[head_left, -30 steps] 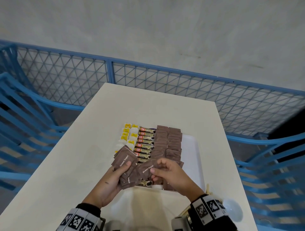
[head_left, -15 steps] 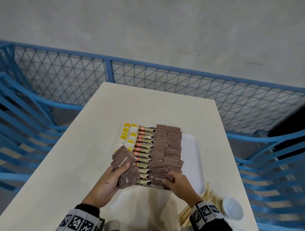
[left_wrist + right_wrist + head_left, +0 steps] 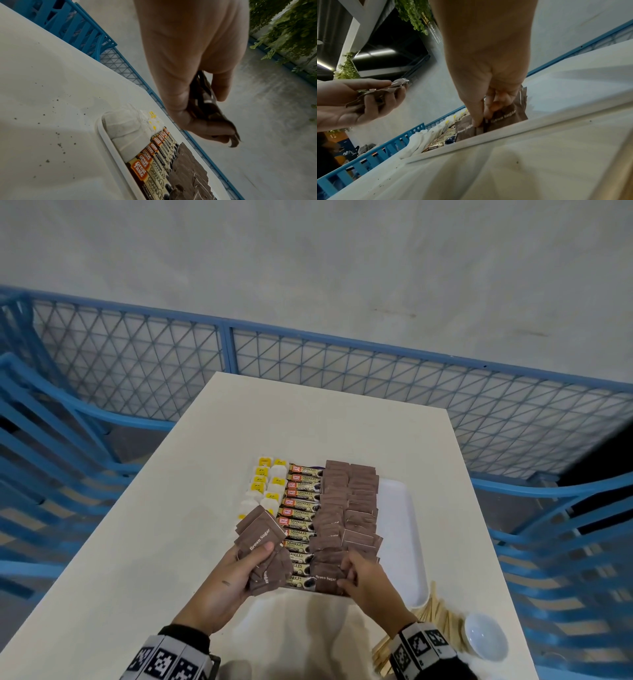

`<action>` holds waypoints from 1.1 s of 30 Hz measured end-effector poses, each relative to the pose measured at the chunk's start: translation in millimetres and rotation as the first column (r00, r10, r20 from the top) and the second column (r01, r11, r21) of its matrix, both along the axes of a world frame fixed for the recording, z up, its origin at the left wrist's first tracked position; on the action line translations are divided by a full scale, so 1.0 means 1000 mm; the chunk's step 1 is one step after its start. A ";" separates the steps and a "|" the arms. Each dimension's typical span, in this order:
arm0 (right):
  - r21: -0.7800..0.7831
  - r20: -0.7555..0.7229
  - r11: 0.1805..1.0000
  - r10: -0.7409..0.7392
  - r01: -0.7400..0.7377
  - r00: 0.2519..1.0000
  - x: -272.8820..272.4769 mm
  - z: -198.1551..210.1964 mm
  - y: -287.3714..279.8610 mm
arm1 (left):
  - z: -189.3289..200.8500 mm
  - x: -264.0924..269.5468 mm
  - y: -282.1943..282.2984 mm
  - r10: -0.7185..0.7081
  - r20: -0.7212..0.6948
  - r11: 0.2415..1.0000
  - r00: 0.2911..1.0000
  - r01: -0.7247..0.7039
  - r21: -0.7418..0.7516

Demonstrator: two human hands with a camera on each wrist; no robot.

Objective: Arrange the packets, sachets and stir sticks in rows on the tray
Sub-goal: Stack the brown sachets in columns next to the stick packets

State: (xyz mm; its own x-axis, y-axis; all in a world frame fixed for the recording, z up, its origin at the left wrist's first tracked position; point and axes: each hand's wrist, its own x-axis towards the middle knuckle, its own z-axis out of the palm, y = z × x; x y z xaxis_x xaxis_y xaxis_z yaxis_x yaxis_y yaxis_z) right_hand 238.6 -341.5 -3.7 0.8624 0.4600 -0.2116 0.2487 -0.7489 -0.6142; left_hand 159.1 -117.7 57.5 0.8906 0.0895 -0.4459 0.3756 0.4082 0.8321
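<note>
Head view: left hand [image 3: 228,577] hovers palm-up, fingers curled round a fan of brown sugar sachets [image 3: 262,537]. Right hand [image 3: 364,578] reaches down, pinching a sachet [image 3: 325,577] at the tray [image 3: 407,542]'s near edge.

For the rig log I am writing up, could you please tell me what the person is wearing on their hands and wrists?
Both hands are bare, with no gloves. The left hand has a small dark mark on its back. Each wrist carries a band of white tiles printed with black square-pattern markers: the left wrist band and the right wrist band. A dark sleeve cuff shows just ahead of the left band.
</note>
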 end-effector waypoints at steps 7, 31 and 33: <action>0.201 0.056 0.978 -0.061 0.049 0.997 0.000 0.048 0.021 | 0.001 0.001 -0.004 -0.029 0.035 1.000 0.999 0.029 -0.003; 0.569 -0.402 0.772 -0.038 0.282 0.915 0.006 0.067 0.022 | -0.003 0.004 -0.006 -0.064 -0.034 0.998 0.997 0.063 -0.017; 0.535 -0.423 0.761 -0.135 0.367 0.896 0.009 0.058 0.004 | -0.006 0.004 -0.004 -0.034 -0.058 0.999 0.998 0.034 -0.006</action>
State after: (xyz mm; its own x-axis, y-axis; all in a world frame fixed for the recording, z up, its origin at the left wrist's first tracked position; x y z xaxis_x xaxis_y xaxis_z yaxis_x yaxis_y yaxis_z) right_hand 248.1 -337.6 54.7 0.8889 0.3676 -0.2735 -0.2055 -0.2137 -0.9550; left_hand 163.0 -121.7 51.8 0.8659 0.0574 -0.4969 0.4366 0.3982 0.8067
